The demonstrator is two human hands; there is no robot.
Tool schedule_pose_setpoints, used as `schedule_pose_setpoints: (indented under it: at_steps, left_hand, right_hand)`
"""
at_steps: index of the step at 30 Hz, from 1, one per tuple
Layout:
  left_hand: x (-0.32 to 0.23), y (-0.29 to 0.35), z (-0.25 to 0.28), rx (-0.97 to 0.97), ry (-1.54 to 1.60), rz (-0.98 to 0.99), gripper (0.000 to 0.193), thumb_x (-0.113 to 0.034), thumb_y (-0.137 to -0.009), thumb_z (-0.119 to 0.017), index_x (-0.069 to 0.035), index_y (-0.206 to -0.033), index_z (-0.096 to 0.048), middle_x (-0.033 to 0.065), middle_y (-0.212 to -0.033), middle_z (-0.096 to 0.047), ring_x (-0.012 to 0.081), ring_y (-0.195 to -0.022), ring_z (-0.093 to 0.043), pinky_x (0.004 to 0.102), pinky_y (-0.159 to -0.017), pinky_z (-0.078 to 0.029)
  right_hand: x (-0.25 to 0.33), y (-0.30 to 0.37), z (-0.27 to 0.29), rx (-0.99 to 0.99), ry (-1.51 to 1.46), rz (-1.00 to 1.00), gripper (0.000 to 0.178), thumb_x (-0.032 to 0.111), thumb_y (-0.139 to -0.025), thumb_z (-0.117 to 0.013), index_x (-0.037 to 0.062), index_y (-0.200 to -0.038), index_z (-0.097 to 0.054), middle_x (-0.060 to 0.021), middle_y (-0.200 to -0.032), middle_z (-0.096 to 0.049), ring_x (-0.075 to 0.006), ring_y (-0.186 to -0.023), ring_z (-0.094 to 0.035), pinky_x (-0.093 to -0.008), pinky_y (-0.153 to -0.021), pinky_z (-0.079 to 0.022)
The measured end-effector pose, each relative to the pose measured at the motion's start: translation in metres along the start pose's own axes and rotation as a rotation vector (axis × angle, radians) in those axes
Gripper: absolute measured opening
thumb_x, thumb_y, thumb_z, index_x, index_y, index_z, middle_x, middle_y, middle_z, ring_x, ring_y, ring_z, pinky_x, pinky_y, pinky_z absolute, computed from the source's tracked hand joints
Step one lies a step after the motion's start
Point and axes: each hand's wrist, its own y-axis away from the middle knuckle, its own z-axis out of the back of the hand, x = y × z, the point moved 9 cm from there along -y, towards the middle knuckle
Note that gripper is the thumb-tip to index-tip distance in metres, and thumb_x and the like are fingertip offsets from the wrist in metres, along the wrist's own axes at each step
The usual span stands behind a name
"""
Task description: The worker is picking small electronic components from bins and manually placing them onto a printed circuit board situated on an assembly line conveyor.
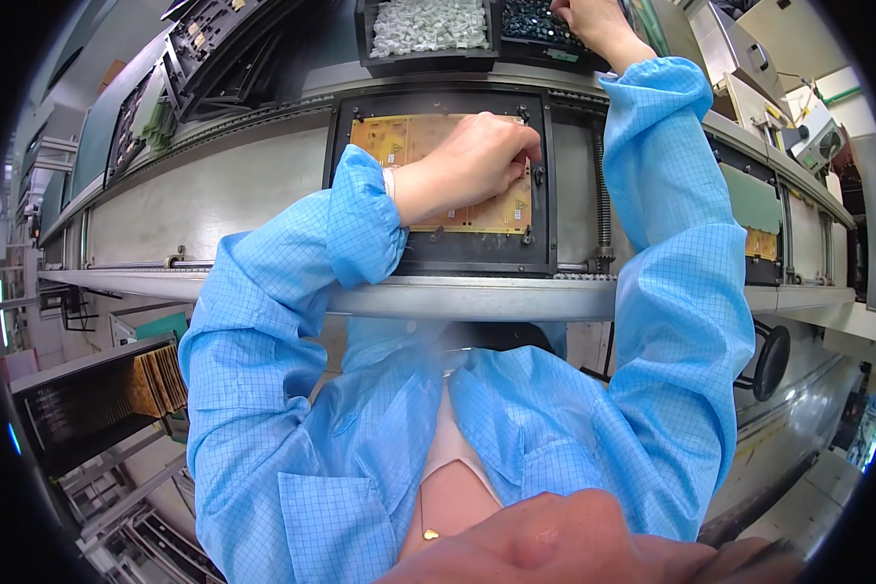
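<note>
— Two hands, where?
— Left hand (477,161) rests pinched, fingers narrow, on the yellow circuit board (409,136) in its black frame (545,195); whether it holds anything cannot be told.
— And the right?
— Right hand (589,19) reaches beyond into the dark parts bin (535,34), beside the white parts bin (428,27); grip hidden. Bare board lies leftward.

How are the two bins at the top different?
The left bin is full of small white pieces; the right bin holds dark bluish ones. Nobody touches the left bin, while the right hand reaches into the right bin. Both are dark trays side by side above the yellow circuit board.
</note>
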Motion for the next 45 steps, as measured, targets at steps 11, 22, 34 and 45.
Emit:
schedule_pose_setpoints:
  at_steps: [11, 22, 34, 45]
  left_hand:
    - [-0.01, -0.013, -0.01, 0.171, -0.163, 0.056, 0.018, -0.002, -0.073, -0.069, -0.003, -0.091, -0.069, 0.0178, -0.084, -0.07, 0.036, -0.087, -0.069, 0.044, -0.078, -0.055]
    - [-0.013, -0.013, -0.008, 0.081, -0.144, -0.007, 0.016, -0.009, -0.072, -0.074, -0.002, -0.084, -0.067, 0.0165, -0.086, -0.069, 0.0361, -0.088, -0.068, 0.045, -0.078, -0.055]
    - [0.088, -0.04, 0.101, -0.379, -0.378, 0.077, 0.012, -0.017, -0.085, -0.068, -0.008, -0.09, -0.073, 0.0125, -0.093, -0.067, 0.0341, -0.093, -0.065, 0.0434, -0.081, -0.053]
    - [0.115, -0.055, 0.099, -0.137, -0.204, 0.104, 0.009, -0.012, -0.079, -0.069, -0.004, -0.083, -0.069, 0.0185, -0.079, -0.067, 0.0381, -0.077, -0.066, 0.044, -0.07, -0.053]
  right_hand:
    - [-0.006, 0.02, 0.028, -0.174, -0.381, -0.016, 0.012, 0.009, -0.075, -0.071, 0.0047, -0.084, -0.078, -0.0176, -0.082, -0.072, -0.0306, -0.077, -0.071, -0.0382, -0.075, -0.056]
    - [0.025, 0.082, 0.061, -0.034, -1.143, -0.417, 0.017, 0.009, -0.078, -0.07, 0.0043, -0.092, -0.076, -0.0174, -0.089, -0.073, -0.0286, -0.079, -0.071, -0.0381, -0.075, -0.055]
    - [0.045, 0.193, 0.007, 0.282, -1.645, -0.592, 0.029, 0.019, -0.098, -0.064, -0.0019, -0.118, -0.066, -0.006, -0.104, -0.07, -0.0107, -0.092, -0.066, -0.0232, -0.081, -0.055]
    - [0.075, 0.242, -0.001, 0.308, -1.932, -0.752, 0.028, 0.016, -0.096, -0.067, -0.0008, -0.117, -0.064, -0.0059, -0.096, -0.066, -0.013, -0.084, -0.062, -0.026, -0.077, -0.055]
